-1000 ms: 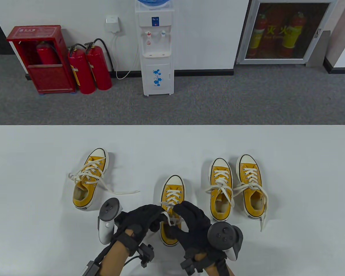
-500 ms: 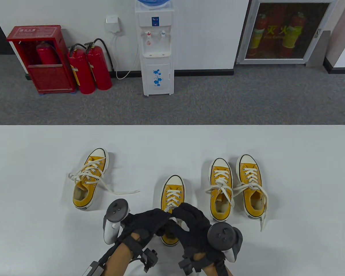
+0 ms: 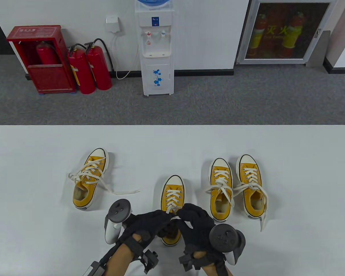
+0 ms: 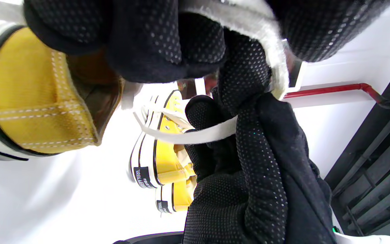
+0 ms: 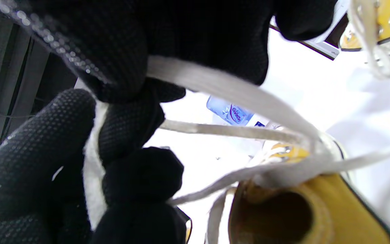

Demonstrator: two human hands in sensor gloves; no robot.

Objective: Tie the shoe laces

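Observation:
A yellow sneaker with white laces stands at the table's front middle, toe away from me. My left hand and right hand meet over its opening and both grip lace strands. In the left wrist view the fingers pinch a white lace above the shoe's heel. In the right wrist view the fingers hold lace strands running to the shoe's opening. The shoe's rear half is hidden under my hands in the table view.
An untied yellow sneaker lies at the left with a lace trailing right. Two yellow sneakers with loose laces stand side by side at the right. The white table ends at the far edge.
Both hands have closed in together over the middle shoe; the left hand moved right and forward, and the loose lace loop seen between the hands is now drawn in under the fingers.

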